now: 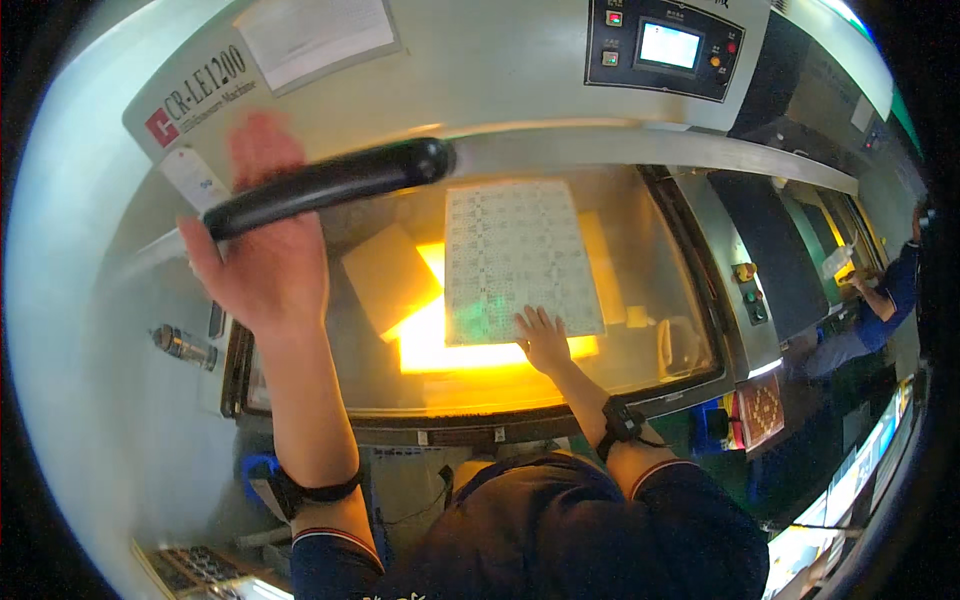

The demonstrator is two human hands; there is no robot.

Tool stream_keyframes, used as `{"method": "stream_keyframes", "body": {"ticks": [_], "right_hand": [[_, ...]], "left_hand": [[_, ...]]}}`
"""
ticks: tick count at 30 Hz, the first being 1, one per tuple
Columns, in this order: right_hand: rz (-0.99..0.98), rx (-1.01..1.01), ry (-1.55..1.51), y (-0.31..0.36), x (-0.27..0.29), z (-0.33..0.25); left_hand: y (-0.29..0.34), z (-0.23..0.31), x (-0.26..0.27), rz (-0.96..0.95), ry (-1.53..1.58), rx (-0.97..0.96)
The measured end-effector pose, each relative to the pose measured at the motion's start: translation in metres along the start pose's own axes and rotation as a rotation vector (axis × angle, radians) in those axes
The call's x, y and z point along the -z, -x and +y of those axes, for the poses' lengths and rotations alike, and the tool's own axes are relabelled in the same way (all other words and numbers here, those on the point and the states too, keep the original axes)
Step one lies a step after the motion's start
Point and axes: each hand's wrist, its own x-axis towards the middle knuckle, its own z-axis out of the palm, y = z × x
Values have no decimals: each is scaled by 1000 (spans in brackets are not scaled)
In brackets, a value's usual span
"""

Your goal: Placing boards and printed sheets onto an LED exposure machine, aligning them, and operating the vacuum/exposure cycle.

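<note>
My left hand [268, 260] is raised at the black grip [340, 185] on the machine's lid rail. Its palm and fingers pass behind the grip, stretched out and slightly blurred, with the thumb apart; whether the skin touches the grip is unclear. My right hand [543, 340] lies with fingers spread on the lower edge of a pale sheet [515, 255] printed with rows of fine pattern. Beneath the sheet is a glowing glass bed [440, 390]. A tan rectangular piece [392, 275] lies tilted to the sheet's left, partly over the bright light.
A dark frame [712, 330] edges the bed. Above is a control panel [662, 48] with a lit screen and buttons. More buttons [750, 290] sit on the right side. At far right, a person [890, 300] works at another machine. A red box [760, 412] stands lower right.
</note>
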Motion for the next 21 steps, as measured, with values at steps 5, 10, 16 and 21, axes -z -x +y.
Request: {"method": "stream_keyframes", "body": {"ticks": [5,10,16,21], "right_hand": [[52,28,1,7,-9,9],[-116,396,-425,76,33,-8],[-815,528,-1269,202,104,8],[-501,279,-1294,142,113,16]], "left_hand": [[32,5,22,-62,189,-36],[151,3,97,50,331,49],[302,-13,207,918,10,180],[341,-51,281,1458,-153,245]]}}
